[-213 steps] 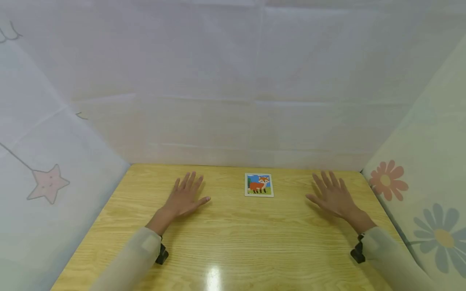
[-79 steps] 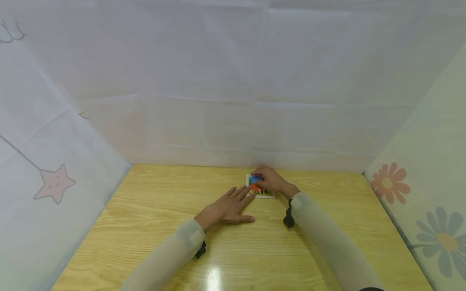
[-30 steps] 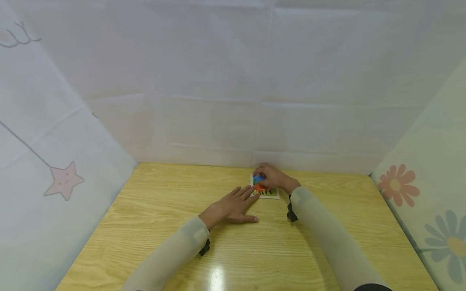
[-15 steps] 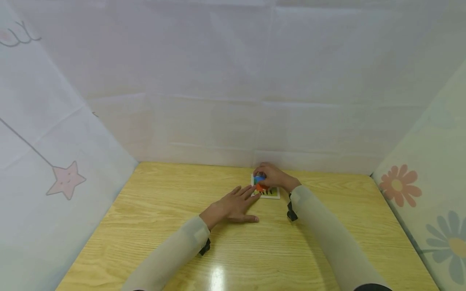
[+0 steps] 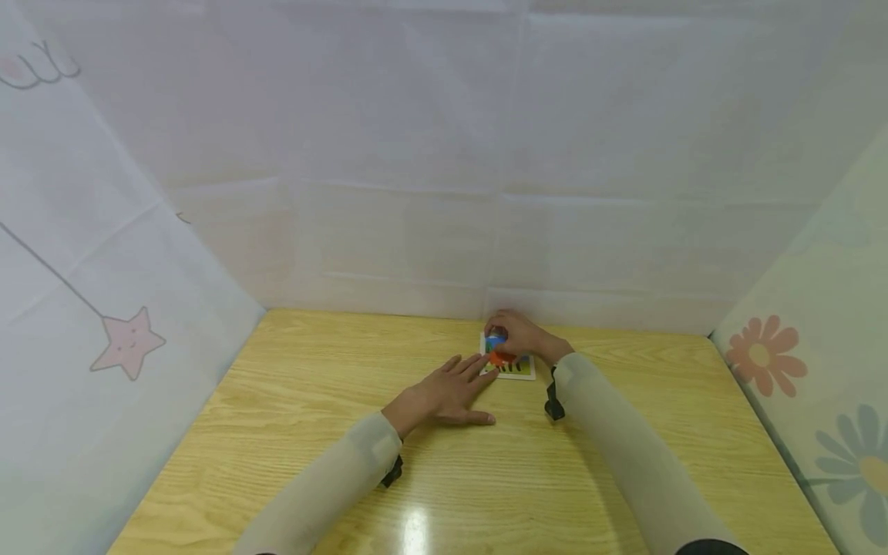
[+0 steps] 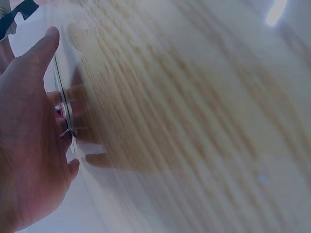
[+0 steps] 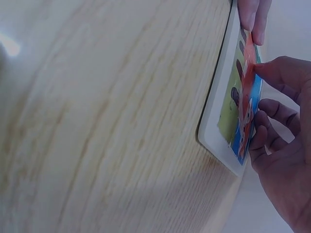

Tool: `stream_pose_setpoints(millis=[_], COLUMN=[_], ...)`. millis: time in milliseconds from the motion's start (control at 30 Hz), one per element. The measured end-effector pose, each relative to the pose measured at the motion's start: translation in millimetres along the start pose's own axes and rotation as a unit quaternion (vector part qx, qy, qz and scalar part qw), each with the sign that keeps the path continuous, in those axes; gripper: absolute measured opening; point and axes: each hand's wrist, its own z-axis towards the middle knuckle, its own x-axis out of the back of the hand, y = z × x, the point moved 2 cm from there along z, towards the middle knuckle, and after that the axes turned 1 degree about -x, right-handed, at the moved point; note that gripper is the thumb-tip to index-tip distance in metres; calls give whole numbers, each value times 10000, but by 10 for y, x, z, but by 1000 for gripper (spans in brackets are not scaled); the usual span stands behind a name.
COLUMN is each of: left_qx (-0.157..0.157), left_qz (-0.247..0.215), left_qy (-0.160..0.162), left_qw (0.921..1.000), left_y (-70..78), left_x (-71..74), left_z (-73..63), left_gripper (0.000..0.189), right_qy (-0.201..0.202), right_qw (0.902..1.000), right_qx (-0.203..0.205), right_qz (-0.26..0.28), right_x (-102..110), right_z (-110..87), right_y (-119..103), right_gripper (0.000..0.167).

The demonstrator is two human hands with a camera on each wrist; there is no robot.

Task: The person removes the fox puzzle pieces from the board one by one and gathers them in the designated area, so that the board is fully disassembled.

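A small square fox picture board with a white rim lies flat near the table's back edge. Its inset picture shows an orange fox on green and blue. My left hand rests flat on the table, its straight fingertips on the board's left side. From behind and to the right, my right hand reaches over the board with curled fingers. In the right wrist view, the right thumb presses on the orange part while the curled fingertips touch the blue edge. Whether a loose piece is pinched is not clear.
The wooden table extends in front and to both sides. A pale cloth wall rises just behind the board. Side cloths carry a pink star and flowers. Black camera mounts are strapped at both wrists.
Several seconds ago both hands lay spread apart at either side of the board. They have since come together on it. Over the last second they barely move, and the view shifts slightly.
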Motion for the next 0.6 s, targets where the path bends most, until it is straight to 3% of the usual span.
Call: stream_pose_setpoints(millis=[600], left_qx=[-34], left_qz=[19], left_qy=[58], left_qw=[10000], left_y=[0], left_x=[-1], left_z=[15], left_gripper=[96], right_qy=[330], right_qw=[9976], right_qx=[-187], right_qz=[574], right_x=[-2], right_z=[-29], right_y=[14], right_gripper=[27])
